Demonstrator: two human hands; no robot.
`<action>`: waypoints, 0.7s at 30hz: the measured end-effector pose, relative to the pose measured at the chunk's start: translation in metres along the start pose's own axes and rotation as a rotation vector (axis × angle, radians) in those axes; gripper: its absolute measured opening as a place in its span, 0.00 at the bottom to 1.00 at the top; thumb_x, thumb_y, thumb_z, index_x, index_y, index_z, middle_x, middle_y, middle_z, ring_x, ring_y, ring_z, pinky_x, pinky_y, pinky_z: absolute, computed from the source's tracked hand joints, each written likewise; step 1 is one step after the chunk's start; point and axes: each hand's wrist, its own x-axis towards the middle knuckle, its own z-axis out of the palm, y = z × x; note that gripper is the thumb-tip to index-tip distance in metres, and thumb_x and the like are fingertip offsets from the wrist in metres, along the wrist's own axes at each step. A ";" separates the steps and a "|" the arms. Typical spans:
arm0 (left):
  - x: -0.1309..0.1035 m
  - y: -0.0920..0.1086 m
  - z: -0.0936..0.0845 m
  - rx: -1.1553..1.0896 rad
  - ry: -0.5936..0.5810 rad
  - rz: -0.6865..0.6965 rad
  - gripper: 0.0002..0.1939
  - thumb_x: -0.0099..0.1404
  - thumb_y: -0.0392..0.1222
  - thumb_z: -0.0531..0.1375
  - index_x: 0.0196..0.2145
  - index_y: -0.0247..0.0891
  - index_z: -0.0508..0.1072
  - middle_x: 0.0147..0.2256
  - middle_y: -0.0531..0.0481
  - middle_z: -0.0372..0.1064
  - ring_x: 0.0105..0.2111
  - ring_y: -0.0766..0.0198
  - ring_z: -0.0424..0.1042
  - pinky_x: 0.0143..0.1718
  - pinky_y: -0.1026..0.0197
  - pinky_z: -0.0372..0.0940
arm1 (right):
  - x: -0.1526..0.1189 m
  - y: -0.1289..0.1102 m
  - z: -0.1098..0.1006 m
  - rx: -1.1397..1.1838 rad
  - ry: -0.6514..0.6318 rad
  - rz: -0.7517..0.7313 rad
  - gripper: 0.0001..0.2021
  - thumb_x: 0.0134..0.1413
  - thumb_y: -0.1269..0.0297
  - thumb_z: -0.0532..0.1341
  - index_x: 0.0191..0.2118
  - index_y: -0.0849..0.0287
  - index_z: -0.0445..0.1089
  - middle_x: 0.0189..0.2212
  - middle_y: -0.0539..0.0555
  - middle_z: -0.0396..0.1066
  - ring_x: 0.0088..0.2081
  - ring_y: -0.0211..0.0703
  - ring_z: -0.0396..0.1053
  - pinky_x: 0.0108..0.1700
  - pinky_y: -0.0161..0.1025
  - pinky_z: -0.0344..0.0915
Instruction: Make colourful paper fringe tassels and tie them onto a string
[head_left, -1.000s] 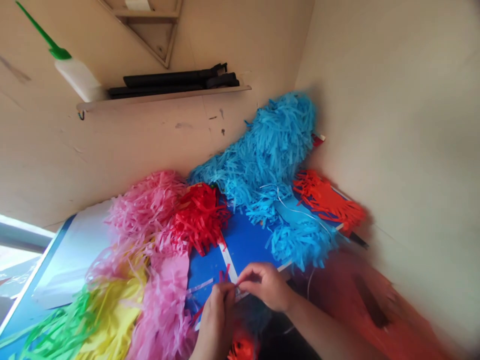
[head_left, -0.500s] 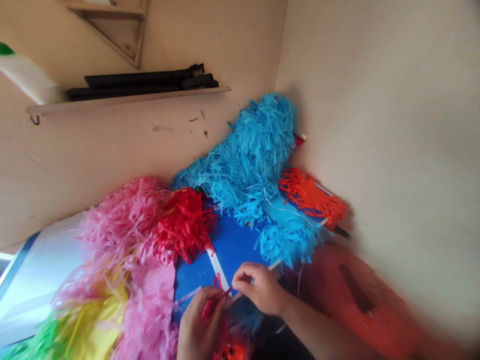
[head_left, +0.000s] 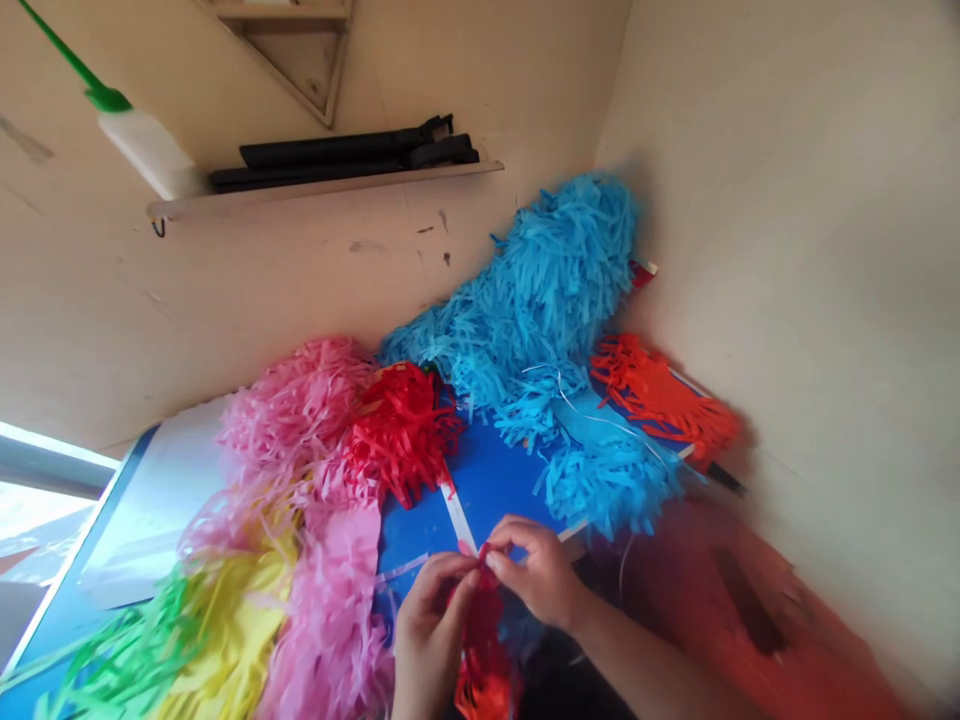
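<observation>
My left hand (head_left: pixel 439 605) pinches a strip of red fringed paper (head_left: pixel 480 620) near the front edge of the blue table (head_left: pixel 491 485). Thumb and finger of my right hand (head_left: pixel 536 570) are closed on the upper end of that same red paper, close beside the left fingertips. Below the hands the fringe hangs down, with an orange part at its lower end. Just beyond lies a red fringed bundle (head_left: pixel 401 430). Light-blue fringed paper (head_left: pixel 611 480) lies on the table to the right, with a thin white string (head_left: pixel 592 415) across it.
A large blue fringed figure (head_left: pixel 562 265) leans in the wall corner. Pink (head_left: pixel 300 410), yellow (head_left: pixel 240 630) and green fringe (head_left: pixel 135 640) cover the left side; orange fringe (head_left: pixel 667 395) lies at right. A shelf (head_left: pixel 330 190) holds black objects and a white bottle (head_left: pixel 150 150).
The view has shifted left, so things appear further right. My hands have come closer together and slightly up at the red paper, and more of the hanging red fringe shows.
</observation>
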 end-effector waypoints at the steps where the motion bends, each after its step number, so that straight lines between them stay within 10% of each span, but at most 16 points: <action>1: 0.001 -0.001 0.001 0.052 0.003 0.091 0.06 0.59 0.45 0.67 0.32 0.41 0.80 0.33 0.48 0.77 0.35 0.60 0.76 0.38 0.62 0.72 | -0.001 0.001 0.001 -0.023 0.030 -0.035 0.06 0.53 0.71 0.61 0.27 0.58 0.73 0.27 0.51 0.73 0.31 0.39 0.71 0.37 0.34 0.66; 5: 0.001 0.000 0.006 0.142 0.005 0.300 0.04 0.62 0.41 0.64 0.33 0.44 0.80 0.33 0.50 0.78 0.34 0.62 0.77 0.36 0.65 0.72 | -0.003 0.006 0.004 -0.108 0.109 -0.169 0.06 0.54 0.72 0.59 0.28 0.58 0.71 0.26 0.51 0.72 0.31 0.39 0.71 0.35 0.34 0.66; 21: 0.006 0.003 0.004 0.344 0.002 0.275 0.04 0.59 0.44 0.66 0.28 0.44 0.77 0.28 0.50 0.78 0.28 0.60 0.79 0.32 0.65 0.72 | 0.011 0.011 -0.016 -0.319 -0.075 -0.368 0.05 0.60 0.69 0.62 0.36 0.56 0.76 0.32 0.50 0.78 0.36 0.38 0.74 0.45 0.36 0.65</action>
